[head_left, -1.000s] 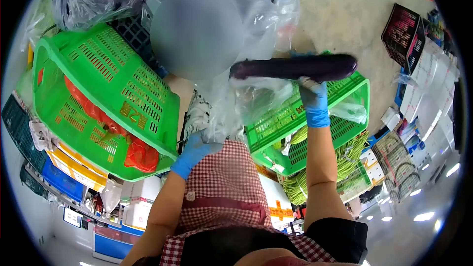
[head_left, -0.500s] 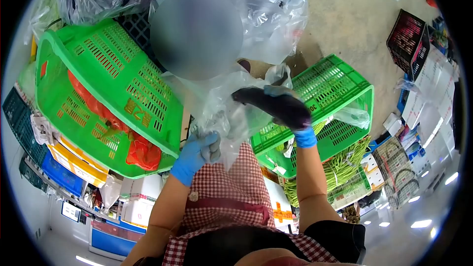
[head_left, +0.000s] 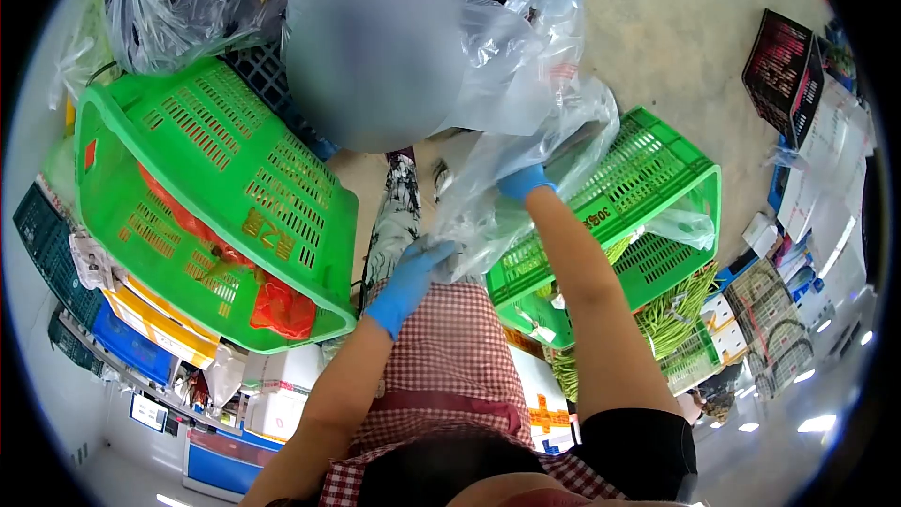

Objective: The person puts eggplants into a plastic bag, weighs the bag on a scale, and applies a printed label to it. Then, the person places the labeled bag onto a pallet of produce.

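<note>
In the head view my left hand (head_left: 413,282), in a blue glove with greyish fingertips, is closed on the near edge of a large clear plastic bag (head_left: 483,207). My right hand (head_left: 526,181), also blue-gloved, reaches forward into or under the folds of the bag. Plastic hides its fingers, so I cannot see whether they hold anything. A greyish shape shows through the plastic beyond that hand, too unclear to name. No eggplant can be made out now.
A green crate (head_left: 300,188) with red netting (head_left: 282,308) stands left. Another green crate (head_left: 648,164) lies right, near bundled long green beans (head_left: 680,314). Plastic-wrapped dark goods (head_left: 197,0) fill the far left. A dark box (head_left: 784,75) stands on the floor far right.
My right hand has moved forward and left with the eggplant, which is now out of sight. The bag has shifted right, and my left hand has moved slightly right.
</note>
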{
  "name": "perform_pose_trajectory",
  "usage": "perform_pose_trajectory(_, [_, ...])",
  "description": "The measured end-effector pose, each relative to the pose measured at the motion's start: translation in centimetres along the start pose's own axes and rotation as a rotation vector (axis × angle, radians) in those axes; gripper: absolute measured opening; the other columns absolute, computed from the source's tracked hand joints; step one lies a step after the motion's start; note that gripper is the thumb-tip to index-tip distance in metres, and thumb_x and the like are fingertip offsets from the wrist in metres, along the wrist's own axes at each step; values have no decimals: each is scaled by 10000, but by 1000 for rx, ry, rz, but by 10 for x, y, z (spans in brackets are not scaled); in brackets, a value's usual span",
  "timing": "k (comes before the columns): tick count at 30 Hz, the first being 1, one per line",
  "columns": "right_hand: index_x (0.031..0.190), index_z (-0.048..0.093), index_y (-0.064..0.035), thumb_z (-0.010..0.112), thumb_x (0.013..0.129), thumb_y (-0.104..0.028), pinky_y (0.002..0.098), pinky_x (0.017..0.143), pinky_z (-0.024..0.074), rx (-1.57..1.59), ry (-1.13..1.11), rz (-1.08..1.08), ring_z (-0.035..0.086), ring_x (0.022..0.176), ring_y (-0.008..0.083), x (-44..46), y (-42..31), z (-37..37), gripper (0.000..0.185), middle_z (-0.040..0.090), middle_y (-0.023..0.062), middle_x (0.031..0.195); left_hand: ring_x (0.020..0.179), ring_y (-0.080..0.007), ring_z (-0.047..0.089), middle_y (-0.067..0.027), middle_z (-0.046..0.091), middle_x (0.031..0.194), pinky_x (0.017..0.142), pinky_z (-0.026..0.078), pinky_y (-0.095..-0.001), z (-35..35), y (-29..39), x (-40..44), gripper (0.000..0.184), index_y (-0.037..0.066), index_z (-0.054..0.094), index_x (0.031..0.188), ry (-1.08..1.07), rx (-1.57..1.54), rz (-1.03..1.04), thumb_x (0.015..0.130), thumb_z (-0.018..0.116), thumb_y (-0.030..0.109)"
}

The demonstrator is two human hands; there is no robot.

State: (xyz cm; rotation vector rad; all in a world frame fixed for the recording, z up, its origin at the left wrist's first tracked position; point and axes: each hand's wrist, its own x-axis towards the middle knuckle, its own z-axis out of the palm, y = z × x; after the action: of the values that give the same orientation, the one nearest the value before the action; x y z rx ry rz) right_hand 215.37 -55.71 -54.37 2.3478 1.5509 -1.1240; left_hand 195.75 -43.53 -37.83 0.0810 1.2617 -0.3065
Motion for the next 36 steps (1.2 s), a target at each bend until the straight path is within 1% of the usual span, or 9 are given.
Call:
perform_pose_trajectory(2, [933, 647, -47, 522, 756, -132, 342, 809, 458, 183, -714, -30, 599, 874, 266, -3, -17, -116, 233, 634, 133, 951, 724, -140, 582, -65, 597, 825, 659, 476, -235, 2, -7, 14, 155, -9, 566, 928, -13, 113, -22, 795, 594, 64])
perform_pose_trajectory(4, [898, 649, -10, 553, 723, -93, 314, 762, 479, 1083, -611, -56, 610, 838, 199, -18, -5, -195, 215, 643, 136, 925, 681, -119, 560, -45, 599, 794, 618, 457, -229, 0, -17, 22, 143, 3, 580, 917, -20, 98, -11, 818, 576, 106])
perform_pose_trajectory(8, [1064, 564, 21, 552, 766, -50, 274, 766, 482, 1605, 504, 117, 600, 822, 172, 27, -6, -289, 307, 613, 100, 941, 640, -98, 523, -28, 594, 757, 590, 418, -217, -14, -35, 36, 165, 14, 588, 916, -156, 354, 33, 849, 535, 154])
perform_pose_trajectory(11, [1112, 533, 0, 534, 804, -160, 267, 758, 482, 1211, -96, -317, 587, 854, 164, 101, -14, -239, 347, 591, 107, 974, 616, -92, 508, -25, 583, 725, 575, 402, -214, -1, -34, 19, 176, 14, 589, 894, -46, 287, 34, 857, 519, 171])
perform_pose_trajectory(13, [1161, 448, 47, 566, 780, -274, 309, 815, 451, 691, 318, -713, 555, 926, 237, 113, -106, -193, 513, 531, 169, 1062, 614, -89, 502, -28, 569, 733, 564, 411, -211, -11, -31, 18, 205, 11, 533, 1025, -50, 348, 21, 860, 503, 129])
perform_pose_trajectory(15, [1213, 378, 78, 600, 735, -314, 339, 948, 353, 932, -157, -495, 472, 1067, 299, 97, -181, -199, 657, 393, 226, 1260, 619, -85, 497, -23, 557, 737, 555, 404, -212, -35, -40, 30, 196, 19, 537, 1004, -128, 367, -2, 852, 521, 141])
perform_pose_trajectory(19, [1177, 445, 35, 612, 720, -293, 326, 855, 410, 1222, -14, -495, 521, 966, 305, 119, -226, -108, 587, 508, 213, 1091, 582, -77, 473, -13, 532, 675, 529, 382, -209, -41, -42, 34, 151, 29, 538, 934, -190, 246, 26, 849, 528, 153])
perform_pose_trajectory(24, [988, 589, -62, 562, 751, -212, 365, 590, 454, -176, 236, -316, 583, 684, 232, 150, -105, -138, 281, 617, 74, 810, 585, -88, 483, -14, 542, 676, 518, 390, -223, -25, -32, 25, 112, 46, 560, 818, -121, 272, 11, 847, 545, 153])
perform_pose_trajectory(36, [916, 582, -34, 614, 615, -176, 416, 769, 432, -68, 477, -240, 514, 901, 314, 139, -53, -163, 334, 530, 171, 958, 719, -136, 579, -84, 615, 847, 627, 462, -247, -44, -41, 30, 341, -37, 567, 953, 100, 171, -75, 745, 654, 219])
